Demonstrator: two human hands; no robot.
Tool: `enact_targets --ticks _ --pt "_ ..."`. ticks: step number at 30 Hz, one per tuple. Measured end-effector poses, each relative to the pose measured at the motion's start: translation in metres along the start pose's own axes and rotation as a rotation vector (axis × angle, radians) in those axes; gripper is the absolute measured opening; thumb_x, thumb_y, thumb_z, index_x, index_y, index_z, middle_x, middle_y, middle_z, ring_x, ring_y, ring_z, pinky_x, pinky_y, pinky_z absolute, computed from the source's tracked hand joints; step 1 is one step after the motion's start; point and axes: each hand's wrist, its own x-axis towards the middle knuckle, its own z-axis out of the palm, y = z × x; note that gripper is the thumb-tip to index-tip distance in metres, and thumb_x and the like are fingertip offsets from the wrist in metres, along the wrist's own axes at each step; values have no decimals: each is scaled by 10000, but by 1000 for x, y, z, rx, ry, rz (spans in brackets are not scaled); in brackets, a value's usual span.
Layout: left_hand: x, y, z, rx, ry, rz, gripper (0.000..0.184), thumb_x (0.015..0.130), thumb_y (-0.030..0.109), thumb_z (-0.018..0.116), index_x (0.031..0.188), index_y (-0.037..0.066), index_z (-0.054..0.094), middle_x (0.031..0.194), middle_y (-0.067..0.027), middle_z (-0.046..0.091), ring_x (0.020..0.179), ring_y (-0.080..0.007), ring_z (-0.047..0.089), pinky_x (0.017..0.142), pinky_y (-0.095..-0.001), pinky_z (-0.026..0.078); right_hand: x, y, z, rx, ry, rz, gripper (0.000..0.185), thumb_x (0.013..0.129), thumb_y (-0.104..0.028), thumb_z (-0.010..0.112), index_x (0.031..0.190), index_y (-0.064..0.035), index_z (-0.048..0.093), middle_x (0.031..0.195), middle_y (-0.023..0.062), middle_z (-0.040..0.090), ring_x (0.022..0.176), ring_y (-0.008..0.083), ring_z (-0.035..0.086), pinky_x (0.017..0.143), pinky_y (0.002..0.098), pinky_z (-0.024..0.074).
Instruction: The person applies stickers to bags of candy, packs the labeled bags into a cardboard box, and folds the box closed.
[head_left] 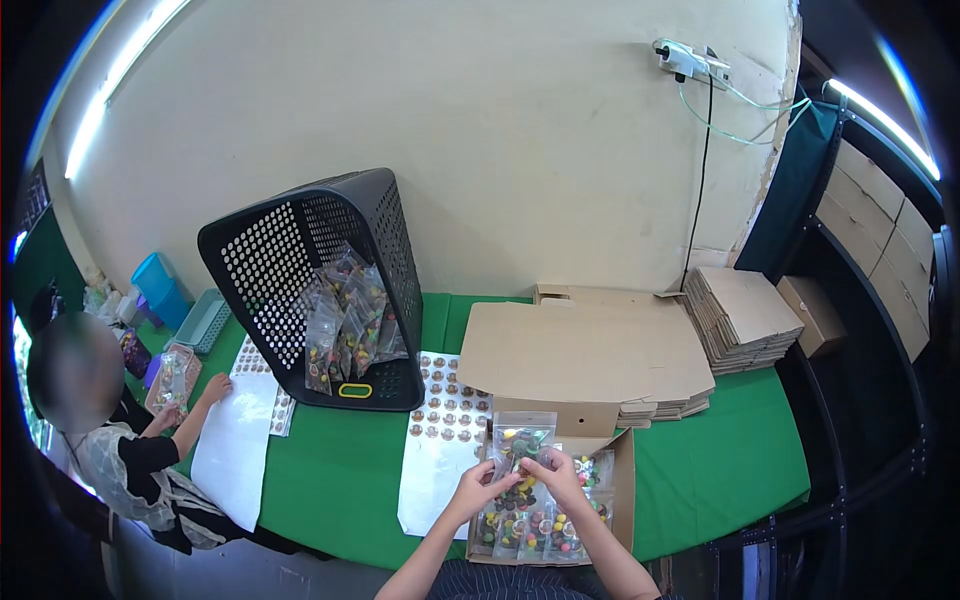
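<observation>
My left hand (483,490) and my right hand (560,477) both pinch a clear zip bag (524,432) from its two sides. Small colourful pieces, like candies, fill the lower part of the bag; its flat clear top stands up. Directly below is an open cardboard box (626,500) holding several similar filled bags (545,538). A sheet of round brown stickers (440,405) lies left of the box, partly hidden by my left arm.
A black perforated basket (392,230) lies tipped on its side with filled bags (348,325) inside. Flat cardboard (590,345) and stacked folded boxes (745,310) lie behind and right. At left, a co-worker (130,460) touches a sticker sheet (235,440) on the green tablecloth (330,490).
</observation>
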Motion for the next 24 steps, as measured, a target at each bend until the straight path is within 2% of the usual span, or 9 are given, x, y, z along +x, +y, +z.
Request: enact_targets --ticks 3,6,9,10,12,15,16,20,24 --pt "-2 15 5 4 110 -95 322 806 253 600 1031 26 556 817 0 585 643 -26 513 485 -163 395 -5 -8 5 -53 -57 -28 207 779 -149 631 898 5 560 802 10 593 743 72 543 671 209 434" --pt "-1 19 5 35 130 -42 329 803 278 602 1020 34 564 744 21 579 566 -15 492 421 -161 363 -5 -3 4 -182 -30 -2 220 788 -168 622 913 3 564 801 7 594 739 70 539 675 211 433" --pt "-1 13 -1 92 97 -103 332 792 280 616 1018 42 569 703 34 574 517 -5 470 400 -162 344 -6 -10 13 198 87 19 209 799 -181 607 907 -4 581 794 12 598 723 64 533 665 209 427" --pt "-2 14 0 121 72 -87 333 788 278 620 1019 43 569 709 32 575 524 -8 473 402 -164 349 -5 -11 15 235 168 -3 197 804 -177 597 904 -7 597 785 21 603 709 68 536 657 207 421" --pt "-8 20 4 175 16 -56 337 781 274 630 1020 43 571 721 26 578 538 -13 480 405 -167 358 0 -16 8 147 103 -23 183 801 -160 596 897 -4 600 786 26 607 711 74 542 661 209 423" --pt "-11 23 8 223 -25 -204 327 766 267 649 981 28 589 786 -9 599 654 -43 530 561 -189 433 3 -17 4 79 77 -17 135 780 -112 610 859 -3 605 776 37 610 701 83 552 663 205 428" --pt "-10 15 12 115 23 -24 327 758 256 659 975 22 588 837 -23 601 729 -59 546 615 -192 443 2 -18 6 86 77 -30 124 776 -102 613 851 -4 606 772 37 611 694 81 551 656 203 426" --pt "2 19 12 -164 135 72 211 798 164 610 936 6 591 878 -36 602 773 -85 560 653 -206 448 -3 -10 18 116 45 -83 97 763 -67 617 837 -5 607 758 40 613 679 81 552 639 198 424" --pt "3 17 12 -100 212 85 172 807 131 591 919 1 597 867 -40 603 763 -81 557 649 -204 443 0 0 19 108 71 -88 88 763 -52 611 832 3 612 760 40 614 691 81 557 643 200 426"
